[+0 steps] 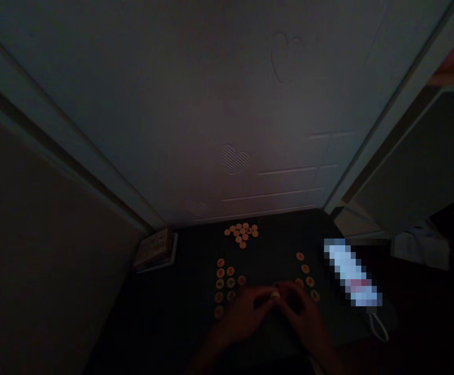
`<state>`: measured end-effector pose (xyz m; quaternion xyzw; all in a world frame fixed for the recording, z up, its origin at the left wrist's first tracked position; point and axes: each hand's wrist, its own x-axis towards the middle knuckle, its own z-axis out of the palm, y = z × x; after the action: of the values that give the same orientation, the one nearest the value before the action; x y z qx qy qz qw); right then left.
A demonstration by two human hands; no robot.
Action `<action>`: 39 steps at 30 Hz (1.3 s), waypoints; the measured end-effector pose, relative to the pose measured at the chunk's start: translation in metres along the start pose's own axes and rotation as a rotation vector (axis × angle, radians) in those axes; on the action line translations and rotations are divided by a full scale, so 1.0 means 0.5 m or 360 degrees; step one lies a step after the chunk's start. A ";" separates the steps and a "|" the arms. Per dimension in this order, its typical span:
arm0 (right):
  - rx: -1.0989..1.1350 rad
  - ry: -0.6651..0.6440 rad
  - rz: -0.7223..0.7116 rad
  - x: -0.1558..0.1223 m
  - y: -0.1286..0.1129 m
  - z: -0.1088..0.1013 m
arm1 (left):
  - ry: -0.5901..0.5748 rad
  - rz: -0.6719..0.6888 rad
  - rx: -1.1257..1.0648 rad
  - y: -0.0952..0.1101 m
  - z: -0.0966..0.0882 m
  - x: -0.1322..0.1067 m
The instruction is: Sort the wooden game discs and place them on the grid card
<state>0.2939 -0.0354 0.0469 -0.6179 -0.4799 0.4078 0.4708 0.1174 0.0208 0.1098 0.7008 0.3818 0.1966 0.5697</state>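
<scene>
The scene is very dark. My left hand (246, 312) and my right hand (303, 312) meet at the middle of a dark table (172, 312), fingertips pinched together around something small and pale that I cannot make out. Round wooden game discs with red or dark marks lie in a group to the left (224, 284) of my hands. A short row of discs (307, 276) runs to the right of them. A pile of several discs (242, 233) sits at the table's far edge.
A small box or book (156, 250) leans at the table's far left corner. A white wall panel with embossed hearts (234, 159) rises behind the table. A blurred pale object (352, 273) lies at the right, with a white cord (379, 328) near it.
</scene>
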 end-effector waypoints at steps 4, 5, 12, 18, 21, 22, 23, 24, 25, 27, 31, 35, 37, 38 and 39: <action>0.0004 0.0009 -0.0026 0.002 -0.005 -0.003 | 0.0067 -0.0052 -0.0191 -0.019 0.011 -0.001; 0.0006 -0.0004 -0.0019 0.003 -0.006 -0.003 | 0.0079 -0.0067 -0.0233 -0.025 0.012 -0.001; -0.0027 -0.0051 -0.0043 0.010 -0.011 0.000 | 0.0144 -0.0052 -0.0339 -0.048 0.017 -0.003; -0.0060 -0.0003 -0.0058 0.007 -0.001 0.011 | 0.0221 -0.0109 -0.0384 -0.054 0.022 -0.005; -0.0057 -0.0042 -0.0047 0.006 0.004 0.013 | 0.0210 -0.0160 -0.0362 -0.055 0.023 -0.005; -0.0057 -0.0046 -0.0043 0.006 0.005 0.013 | 0.0213 -0.0177 -0.0355 -0.056 0.024 -0.005; -0.0059 -0.0047 -0.0040 0.006 0.005 0.013 | 0.0223 -0.0186 -0.0351 -0.057 0.026 -0.005; -0.0062 -0.0053 -0.0039 0.005 0.005 0.013 | 0.0239 -0.0187 -0.0349 -0.059 0.028 -0.004; -0.0065 -0.0059 -0.0041 0.005 0.005 0.012 | 0.0260 -0.0185 -0.0347 -0.061 0.031 -0.004; -0.0068 -0.0068 -0.0050 0.005 0.003 0.010 | 0.0280 -0.0181 -0.0358 -0.063 0.035 -0.004; -0.0081 -0.0058 -0.0083 0.001 0.002 0.009 | 0.0228 -0.0156 -0.0400 -0.063 0.035 -0.005; -0.0103 -0.0022 -0.0097 -0.004 0.009 0.008 | 0.0153 -0.0130 -0.0391 -0.055 0.029 -0.009; -0.0132 0.0047 -0.0095 -0.007 0.015 0.003 | 0.0145 -0.0115 -0.0343 -0.050 0.025 -0.010; -0.0159 0.0099 -0.0095 -0.008 0.019 -0.002 | 0.0155 -0.0110 -0.0309 -0.048 0.024 -0.010; -0.0193 0.0165 -0.0098 -0.008 0.023 -0.009 | 0.0168 -0.0111 -0.0278 -0.046 0.022 -0.009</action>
<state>0.2997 -0.0414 0.0367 -0.6504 -0.4975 0.3309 0.4691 0.1154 0.0118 0.0856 0.6234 0.4169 0.2458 0.6141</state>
